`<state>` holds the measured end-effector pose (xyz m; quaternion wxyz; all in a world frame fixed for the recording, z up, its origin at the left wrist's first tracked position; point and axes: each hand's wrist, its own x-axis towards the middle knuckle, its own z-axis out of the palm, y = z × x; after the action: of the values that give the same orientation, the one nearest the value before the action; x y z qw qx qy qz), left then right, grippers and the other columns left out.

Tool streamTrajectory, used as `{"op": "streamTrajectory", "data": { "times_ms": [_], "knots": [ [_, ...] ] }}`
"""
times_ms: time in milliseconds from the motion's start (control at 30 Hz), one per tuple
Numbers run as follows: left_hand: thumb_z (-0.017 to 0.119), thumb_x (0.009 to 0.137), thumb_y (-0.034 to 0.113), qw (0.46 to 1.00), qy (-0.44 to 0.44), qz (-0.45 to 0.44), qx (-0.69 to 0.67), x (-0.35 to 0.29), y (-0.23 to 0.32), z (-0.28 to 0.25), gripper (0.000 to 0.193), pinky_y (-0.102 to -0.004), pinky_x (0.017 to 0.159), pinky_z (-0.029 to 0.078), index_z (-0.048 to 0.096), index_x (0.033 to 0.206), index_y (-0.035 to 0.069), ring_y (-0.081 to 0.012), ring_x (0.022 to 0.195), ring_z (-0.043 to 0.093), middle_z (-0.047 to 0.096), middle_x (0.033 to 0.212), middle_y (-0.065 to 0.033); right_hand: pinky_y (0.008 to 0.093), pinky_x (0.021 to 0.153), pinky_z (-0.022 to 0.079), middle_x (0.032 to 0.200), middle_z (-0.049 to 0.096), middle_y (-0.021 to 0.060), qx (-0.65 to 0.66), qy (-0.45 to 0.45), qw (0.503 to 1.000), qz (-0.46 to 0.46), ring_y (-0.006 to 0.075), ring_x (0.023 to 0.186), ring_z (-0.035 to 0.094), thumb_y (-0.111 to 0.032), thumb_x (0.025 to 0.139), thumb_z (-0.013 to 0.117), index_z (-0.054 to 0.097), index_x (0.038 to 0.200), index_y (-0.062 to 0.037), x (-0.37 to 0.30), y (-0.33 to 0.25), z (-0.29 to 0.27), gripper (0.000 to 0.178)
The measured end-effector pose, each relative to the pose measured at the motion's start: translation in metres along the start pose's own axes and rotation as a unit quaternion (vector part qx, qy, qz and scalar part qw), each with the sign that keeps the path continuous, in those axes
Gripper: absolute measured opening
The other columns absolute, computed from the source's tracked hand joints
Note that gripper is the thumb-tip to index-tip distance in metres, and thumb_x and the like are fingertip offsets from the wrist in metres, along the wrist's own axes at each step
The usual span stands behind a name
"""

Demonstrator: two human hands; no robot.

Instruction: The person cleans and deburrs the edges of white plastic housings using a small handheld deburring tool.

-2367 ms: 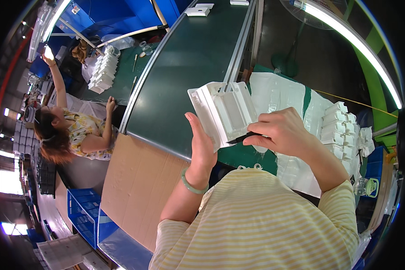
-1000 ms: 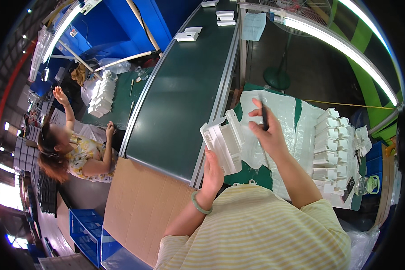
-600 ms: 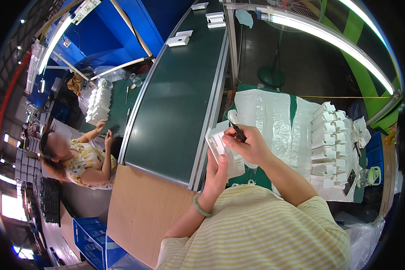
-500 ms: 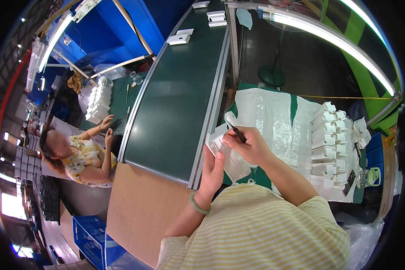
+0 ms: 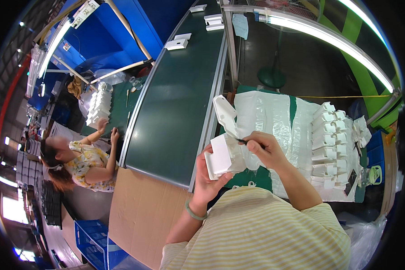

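In front of my body, a white plastic housing (image 5: 221,155) with a raised flap-like part (image 5: 225,112) is gripped in my left hand (image 5: 205,180). My left fingers and thumb wrap its lower left side. Pinched in my right hand (image 5: 266,150) is a thin black pen-like tool (image 5: 242,141). Its tip points left toward the housing's upper right edge; whether it touches cannot be made out. Right of my hands, several similar white housings (image 5: 325,144) stand in a row on white plastic sheeting (image 5: 274,117) over the green table.
A green conveyor belt (image 5: 171,117) runs away at left, with white parts (image 5: 177,43) at its far end. Cardboard (image 5: 148,211) lies near my left forearm. Beyond the belt sits a co-worker (image 5: 90,164) beside stacked white pieces (image 5: 99,105). A lamp tube (image 5: 328,45) hangs at upper right.
The housing has been turned in my left hand, and its flap-like part now stands up and away from it. My right hand has shifted right and slightly down, still with the black tool.
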<state>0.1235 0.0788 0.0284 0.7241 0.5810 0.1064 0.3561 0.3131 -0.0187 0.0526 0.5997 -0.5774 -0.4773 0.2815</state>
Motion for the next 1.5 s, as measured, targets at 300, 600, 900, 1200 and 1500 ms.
{"op": "streamTrajectory", "data": {
  "times_ms": [300, 600, 900, 1200, 1500],
  "knots": [
    [0.076, 0.076, 0.008, 1.0, 0.002, 0.012, -0.001, 0.004, 0.012, 0.011, 0.07, -0.0376, 0.101, 0.042, 0.031, 0.129, 0.001, -0.0215, 0.124, 0.043, 0.035, 0.139, -0.0154, 0.0254, 0.053, 0.041, 0.069, 0.063, 0.0073, -0.014, -0.058, 0.997, -0.052, 0.0104, 0.06, 0.054, -0.027, 0.089, 0.065, 0.07, 0.095, 0.0012, -0.012, -0.007, 0.004, 0.029],
    [0.077, 0.074, 0.003, 0.999, -0.002, -0.032, -0.001, -0.007, 0.009, 0.015, 0.071, -0.0391, 0.103, 0.04, 0.032, 0.13, 0.005, -0.0228, 0.128, 0.04, 0.032, 0.141, -0.016, 0.0253, 0.055, 0.042, 0.065, 0.061, 0.0038, -0.02, 0.003, 1.0, -0.001, 0.0078, 0.062, 0.051, -0.029, 0.089, 0.066, 0.07, 0.093, 0.0015, -0.005, 0.002, 0.005, 0.031],
    [0.079, 0.075, 0.011, 0.994, -0.012, 0.052, 0.099, -0.006, 0.001, 0.015, 0.07, -0.0373, 0.097, 0.045, 0.034, 0.128, 0.007, -0.0216, 0.118, 0.049, 0.042, 0.134, -0.0148, 0.0247, 0.055, 0.041, 0.064, 0.059, 0.0024, 0.013, 0.001, 0.999, 0.047, 0.0061, 0.062, 0.048, -0.03, 0.09, 0.065, 0.069, 0.089, 0.0006, -0.007, 0.001, -0.008, 0.031],
    [0.075, 0.073, -0.003, 0.987, -0.082, 0.042, 0.131, -0.008, 0.001, 0.017, 0.069, -0.0393, 0.103, 0.041, 0.033, 0.128, 0.008, -0.0252, 0.129, 0.04, 0.034, 0.141, -0.0173, 0.0245, 0.053, 0.04, 0.062, 0.058, 0.003, -0.031, -0.001, 0.999, 0.018, 0.0062, 0.06, 0.047, -0.03, 0.09, 0.065, 0.069, 0.088, 0.0004, -0.005, 0.0, -0.006, 0.031],
    [0.075, 0.075, 0.001, 0.997, -0.047, 0.015, 0.064, 0.0, 0.007, 0.011, 0.067, -0.0391, 0.102, 0.041, 0.034, 0.127, 0.007, -0.0236, 0.127, 0.042, 0.034, 0.14, -0.0166, 0.0242, 0.052, 0.038, 0.062, 0.057, 0.0021, -0.027, -0.01, 0.999, 0.033, 0.0068, 0.058, 0.045, -0.03, 0.09, 0.065, 0.07, 0.087, -0.0003, -0.008, -0.008, -0.014, 0.03]
  ]
}}
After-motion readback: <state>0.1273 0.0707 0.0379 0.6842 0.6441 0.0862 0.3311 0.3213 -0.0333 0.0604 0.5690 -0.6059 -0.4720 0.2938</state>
